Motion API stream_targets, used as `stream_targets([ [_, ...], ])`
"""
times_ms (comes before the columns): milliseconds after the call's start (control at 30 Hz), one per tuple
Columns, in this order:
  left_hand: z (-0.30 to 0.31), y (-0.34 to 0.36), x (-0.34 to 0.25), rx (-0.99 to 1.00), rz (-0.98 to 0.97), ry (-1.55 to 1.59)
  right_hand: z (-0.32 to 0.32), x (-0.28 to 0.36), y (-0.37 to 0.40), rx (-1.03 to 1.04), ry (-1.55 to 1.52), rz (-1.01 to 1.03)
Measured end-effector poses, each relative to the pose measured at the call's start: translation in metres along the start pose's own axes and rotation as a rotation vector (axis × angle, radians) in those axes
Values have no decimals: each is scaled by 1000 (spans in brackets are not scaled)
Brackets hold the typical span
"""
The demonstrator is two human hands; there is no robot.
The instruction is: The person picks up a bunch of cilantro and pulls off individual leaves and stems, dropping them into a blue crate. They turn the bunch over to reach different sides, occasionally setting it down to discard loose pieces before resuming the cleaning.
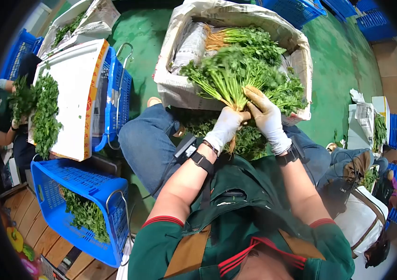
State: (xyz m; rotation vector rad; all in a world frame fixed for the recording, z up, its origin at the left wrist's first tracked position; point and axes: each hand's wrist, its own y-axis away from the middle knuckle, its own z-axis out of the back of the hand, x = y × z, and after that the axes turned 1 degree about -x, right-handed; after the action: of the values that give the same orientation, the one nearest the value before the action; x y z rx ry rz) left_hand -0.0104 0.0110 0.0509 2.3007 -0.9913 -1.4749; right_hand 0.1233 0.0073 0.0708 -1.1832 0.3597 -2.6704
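A paper-lined box [175, 88] stands on the green floor [137, 32], on the far side of the hands. Inside lie leafy green bunches [254, 39], the farthest with its tan roots toward the left, and wrapped paper [190, 46] fills part of the left end. At the near left, a blue basket [74, 173] holds more loose greens [86, 214]. Farther left, a white board [74, 93] rests over another blue basket [123, 93], with a pile of leaves [46, 107] along its left edge, close to another person. A papered container [98, 18] at the far left also has greens [69, 28] in it.

The held bunch [226, 86] is at the near edge of the box, its stems and leaves fanning away from the hands and over the contents. The gloved left hand [228, 125] is closed around the stem bases, with roots hanging below it. The gloved right hand [266, 116] is partly curled just beside, fingers at the right of the stems; whether it grips any, I cannot tell. More greens [252, 147] lie beneath both hands, between the knees.
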Motion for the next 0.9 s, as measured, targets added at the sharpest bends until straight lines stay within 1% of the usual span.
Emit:
stream_targets([
  [33,-1,2,-1,37,-13,44,0,-3,6,-57,-105,-26],
  [67,-1,3,-3,66,-13,62,1,-6,11,-61,-100,-35],
  [133,9,-4,0,170,67,115,4,-7,14,-128,-371,-201],
  [167,10,-6,2,174,70,110,6,-10,18,-137,-347,-233],
  [233,10,-9,3,184,128,255,5,-14,23,-131,-330,-226],
  [267,7,-10,5,189,132,250,5,-17,25,-118,-313,-217],
  [333,2,-6,0,105,119,182,9,-15,23,-135,-287,-219],
  [367,1,-2,-2,71,117,106,12,-14,20,-119,-284,-268],
  [400,-1,-2,0,72,119,102,14,-11,16,-104,-282,-316],
  [433,-4,-4,3,34,61,64,13,-6,12,-167,-422,-391],
  [467,-7,-5,4,-5,-1,29,13,-1,6,-170,-421,-388],
  [500,-9,-3,3,-39,-48,8,16,11,-2,-173,-125,-368],
  [533,-11,-2,4,-36,-47,10,17,23,-10,-174,172,-345],
  [567,-13,-1,5,-40,-63,-4,12,32,-19,-170,308,-376],
  [600,-13,0,5,-46,-82,-20,4,26,-22,-114,408,-366],
  [633,-12,-4,10,-49,-119,6,-3,18,-25,-84,450,-331],
  [700,-12,-2,9,-68,-108,-19,-11,14,-27,-53,484,-290],
  [733,-13,0,3,-83,-95,-35,-12,15,-27,-94,400,-274],
  [767,-8,3,-4,-59,21,-169,-12,16,-25,-129,320,-263],
  [800,-9,4,-8,-59,21,-161,-11,18,-23,-123,324,-260],
  [867,-12,6,-9,-69,3,-191,-8,23,-17,-96,-356,-461],
  [900,-9,0,3,-70,3,-188,-3,30,-14,-13,-604,-563],
])
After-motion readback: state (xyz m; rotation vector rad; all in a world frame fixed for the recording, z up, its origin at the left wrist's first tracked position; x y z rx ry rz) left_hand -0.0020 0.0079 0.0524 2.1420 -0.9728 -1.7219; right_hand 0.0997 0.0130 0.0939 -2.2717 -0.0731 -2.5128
